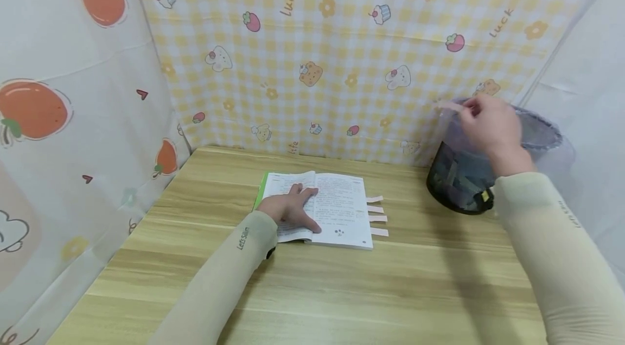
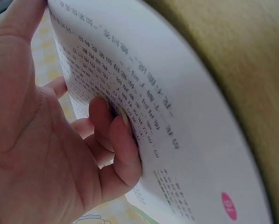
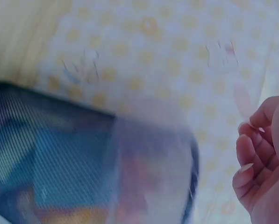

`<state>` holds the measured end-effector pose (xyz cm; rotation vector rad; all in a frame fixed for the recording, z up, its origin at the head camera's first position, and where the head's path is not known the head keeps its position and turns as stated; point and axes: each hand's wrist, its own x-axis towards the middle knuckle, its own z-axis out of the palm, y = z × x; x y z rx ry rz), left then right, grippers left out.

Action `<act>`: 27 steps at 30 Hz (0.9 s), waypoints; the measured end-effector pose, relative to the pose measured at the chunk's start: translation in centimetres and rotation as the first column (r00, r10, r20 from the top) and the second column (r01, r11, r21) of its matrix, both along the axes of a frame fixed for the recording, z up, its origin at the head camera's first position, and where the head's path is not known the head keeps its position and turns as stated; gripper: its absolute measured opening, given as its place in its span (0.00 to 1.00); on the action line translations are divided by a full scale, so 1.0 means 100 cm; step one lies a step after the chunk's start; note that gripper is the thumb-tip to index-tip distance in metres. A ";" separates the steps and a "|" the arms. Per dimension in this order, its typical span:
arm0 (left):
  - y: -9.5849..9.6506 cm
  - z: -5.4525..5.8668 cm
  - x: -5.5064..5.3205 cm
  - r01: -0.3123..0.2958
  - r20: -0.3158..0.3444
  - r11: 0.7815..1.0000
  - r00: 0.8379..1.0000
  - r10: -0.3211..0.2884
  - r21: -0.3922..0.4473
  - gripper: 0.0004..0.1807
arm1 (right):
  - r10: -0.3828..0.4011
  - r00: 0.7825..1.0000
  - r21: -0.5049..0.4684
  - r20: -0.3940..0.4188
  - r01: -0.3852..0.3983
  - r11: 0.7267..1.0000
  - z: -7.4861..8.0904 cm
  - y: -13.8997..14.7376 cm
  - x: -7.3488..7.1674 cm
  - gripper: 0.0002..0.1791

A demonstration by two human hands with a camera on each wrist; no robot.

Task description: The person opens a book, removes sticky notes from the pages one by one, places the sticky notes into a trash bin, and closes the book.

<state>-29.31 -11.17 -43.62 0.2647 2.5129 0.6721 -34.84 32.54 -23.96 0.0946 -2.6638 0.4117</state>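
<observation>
Table [image 1: 361,301]: bare wood gives passage from five to six o'clock of the book [image 1: 342,209], between the sleeved arms [image 1: 222,280].
Left hand [image 1: 290,209]: on the left page, blocking eight o'clock.
Bin [image 1: 456,177]: obstacle near three o'clock, right hand [image 1: 495,125] at its rim.
Checked cloth [image 1: 342,95]: barrier, twelve o'clock.

Worktop [image 1: 342,291] of yellowish-brown wood grain, its streaks running crosswise beneath and in front of the book [image 1: 342,212], which serves as reference for position. The book lies open, printed pages uppermost, with a green margin [image 1: 261,190] showing along its left side. At the book's right edge, four pale pink strips [image 1: 378,218] extend outward over the worktop, arranged one below another. To the right of the book and well apart from it stands a dark bin [image 1: 454,182], upright, with a translucent purplish liner [image 1: 454,128] about its upper part
</observation>
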 end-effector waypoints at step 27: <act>0.005 -0.006 -0.008 0.004 0.009 1.000 1.000 -0.004 -0.002 0.65 | -0.110 0.993 -0.070 -0.037 0.107 0.992 -0.012 0.029 0.019 0.27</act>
